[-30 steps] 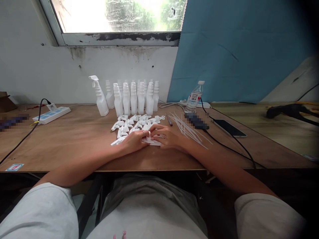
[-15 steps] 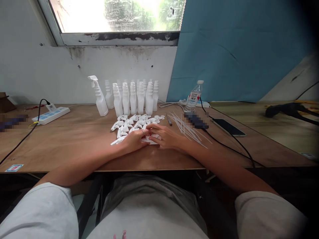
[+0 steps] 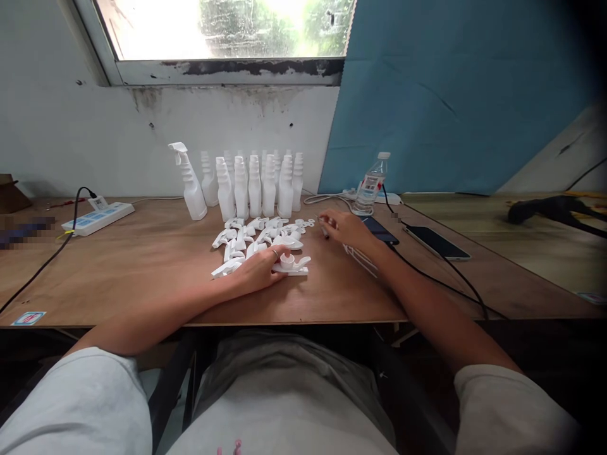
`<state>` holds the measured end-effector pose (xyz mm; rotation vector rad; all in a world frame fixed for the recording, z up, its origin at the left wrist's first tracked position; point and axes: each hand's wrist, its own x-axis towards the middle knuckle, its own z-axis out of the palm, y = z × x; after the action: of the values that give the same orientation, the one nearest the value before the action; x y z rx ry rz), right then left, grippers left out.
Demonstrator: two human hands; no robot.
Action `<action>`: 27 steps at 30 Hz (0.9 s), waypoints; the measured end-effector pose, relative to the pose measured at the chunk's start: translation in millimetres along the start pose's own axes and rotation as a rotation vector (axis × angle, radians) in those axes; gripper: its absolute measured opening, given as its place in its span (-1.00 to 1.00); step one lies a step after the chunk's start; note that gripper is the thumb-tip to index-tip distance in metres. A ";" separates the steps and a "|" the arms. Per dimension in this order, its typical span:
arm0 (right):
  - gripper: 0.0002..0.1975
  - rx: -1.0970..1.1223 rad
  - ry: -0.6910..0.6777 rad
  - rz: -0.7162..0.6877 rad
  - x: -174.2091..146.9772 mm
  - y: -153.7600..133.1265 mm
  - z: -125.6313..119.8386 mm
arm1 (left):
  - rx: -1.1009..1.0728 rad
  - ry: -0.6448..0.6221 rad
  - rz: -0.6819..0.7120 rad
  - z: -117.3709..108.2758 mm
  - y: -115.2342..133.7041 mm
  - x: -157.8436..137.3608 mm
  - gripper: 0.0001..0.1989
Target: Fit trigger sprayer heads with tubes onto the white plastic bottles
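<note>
My left hand (image 3: 260,265) is closed on a white spray trigger head (image 3: 288,261), which lies on its side near the table's front. Its round collar faces up and its trigger points right. My right hand (image 3: 345,227) reaches over the table to the right, fingers bent and pinched around a slim grey pen-like tool (image 3: 325,232); whether the tool is lifted I cannot tell. Thin white tubes (image 3: 361,260) lie partly hidden under my right hand and forearm. More white trigger heads (image 3: 244,237) are heaped just beyond my left hand.
Several white bottles (image 3: 255,186) stand at the back, beside one bottle with a spray head fitted (image 3: 191,189). To the right are a clear water bottle (image 3: 370,186), a dark phone (image 3: 380,230), another phone (image 3: 436,243) and black cables. A power strip (image 3: 98,219) lies left.
My right hand has left the spray trigger head and moved right and away from me to the pen-like tool. My left hand has stayed in place, holding the trigger head.
</note>
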<state>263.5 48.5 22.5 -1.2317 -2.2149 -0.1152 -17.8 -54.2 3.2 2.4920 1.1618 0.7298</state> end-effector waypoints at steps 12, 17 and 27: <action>-0.68 -0.384 -0.362 0.381 -9.0 85.3 -12.7 | 0.003 0.009 0.118 2.0 -8.0 0.2 -0.70; -0.73 -0.377 -0.341 0.278 -4.1 80.0 -11.2 | 0.020 -0.003 0.111 0.8 -6.2 -0.5 -0.69; -0.79 0.541 0.392 0.201 6.7 -1.3 -27.7 | -0.031 -0.014 -0.040 2.2 3.3 -1.1 -0.43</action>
<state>272.5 43.1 49.0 -1.0115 -1.6257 0.2835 -15.1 -57.3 2.6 2.4367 1.1830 0.7130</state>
